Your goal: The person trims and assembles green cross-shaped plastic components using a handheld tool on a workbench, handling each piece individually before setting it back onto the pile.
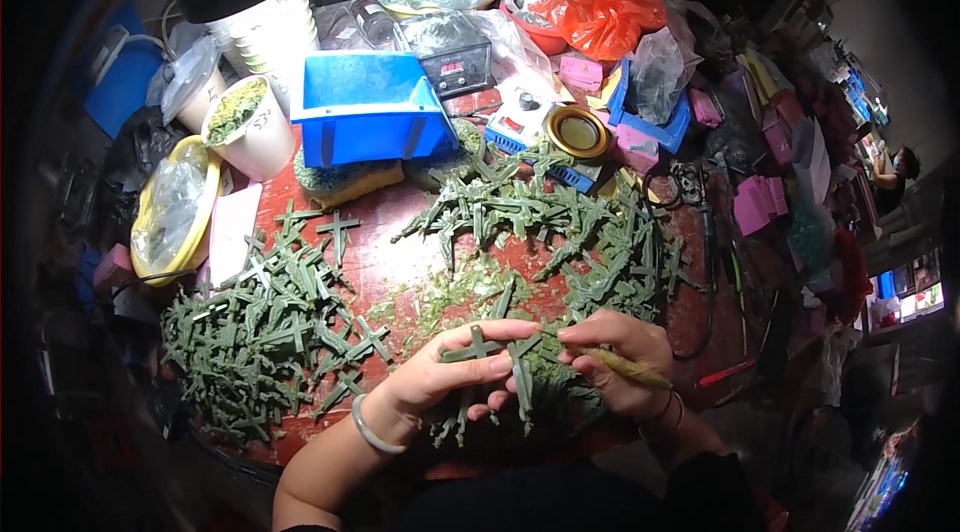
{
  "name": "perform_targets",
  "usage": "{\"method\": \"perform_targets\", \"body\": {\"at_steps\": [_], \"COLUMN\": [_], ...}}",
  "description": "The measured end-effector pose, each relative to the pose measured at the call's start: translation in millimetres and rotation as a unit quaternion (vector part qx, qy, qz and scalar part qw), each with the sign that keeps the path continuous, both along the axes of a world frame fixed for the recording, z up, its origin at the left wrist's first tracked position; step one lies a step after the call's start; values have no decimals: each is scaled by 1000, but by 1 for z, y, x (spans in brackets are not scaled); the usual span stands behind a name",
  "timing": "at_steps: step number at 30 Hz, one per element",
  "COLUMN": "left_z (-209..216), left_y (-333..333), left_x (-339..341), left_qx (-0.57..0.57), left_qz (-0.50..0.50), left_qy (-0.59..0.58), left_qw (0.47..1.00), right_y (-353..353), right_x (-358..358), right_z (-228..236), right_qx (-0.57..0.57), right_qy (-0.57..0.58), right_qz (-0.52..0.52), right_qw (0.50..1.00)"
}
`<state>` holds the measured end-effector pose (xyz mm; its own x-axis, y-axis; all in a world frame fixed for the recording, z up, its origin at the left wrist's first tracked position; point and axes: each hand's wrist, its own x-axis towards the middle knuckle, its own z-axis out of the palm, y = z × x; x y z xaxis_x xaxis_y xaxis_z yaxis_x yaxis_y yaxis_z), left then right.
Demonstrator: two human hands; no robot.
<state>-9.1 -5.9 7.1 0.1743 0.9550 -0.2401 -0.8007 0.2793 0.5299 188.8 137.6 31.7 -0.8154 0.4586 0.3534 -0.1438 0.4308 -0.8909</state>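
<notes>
My left hand point(425, 377) holds a small green cross point(477, 344) between thumb and fingers, just above the near edge of the table. A second green cross point(522, 372) hangs by its fingertips; I cannot tell if it is gripped too. Close on the right, my right hand point(630, 337) is closed around a slim tool with a yellowish handle point(635, 369); its working end is hidden by the fingers. Under and between the hands lie more rough green pieces point(560, 382). Green shavings point(450, 287) are scattered on the red tabletop point(385, 222) beyond.
Heaps of green crosses lie left point(250, 352) and far right point(520, 202). Behind stand a blue bin point(375, 117), a white bucket point(262, 147), a box with a display point(455, 67) and a red plastic bag point(600, 12). A cable point(710, 262) runs down the right side.
</notes>
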Motion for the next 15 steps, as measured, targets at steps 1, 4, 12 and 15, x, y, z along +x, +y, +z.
{"method": "perform_targets", "body": {"at_steps": [1, 4, 12, 15], "left_z": [7, 4, -8, 5], "left_y": [2, 5, 4, 7], "left_x": [-1, 3, 13, 13], "left_qx": [-4, 18, 66, 2], "left_qz": [-15, -9, 73, 85], "left_qy": [34, 147, 356, 284], "left_qw": [999, 989, 929, 955], "right_y": [-2, -9, 0, -1], "right_x": [0, -8, -14, -8], "right_z": [2, 0, -6, -8], "right_qx": [1, -165, 46, -2], "right_qy": [-1, -30, -51, -65], "right_qz": [-3, -86, -15, -61], "right_qw": [1000, 982, 998, 996]}}
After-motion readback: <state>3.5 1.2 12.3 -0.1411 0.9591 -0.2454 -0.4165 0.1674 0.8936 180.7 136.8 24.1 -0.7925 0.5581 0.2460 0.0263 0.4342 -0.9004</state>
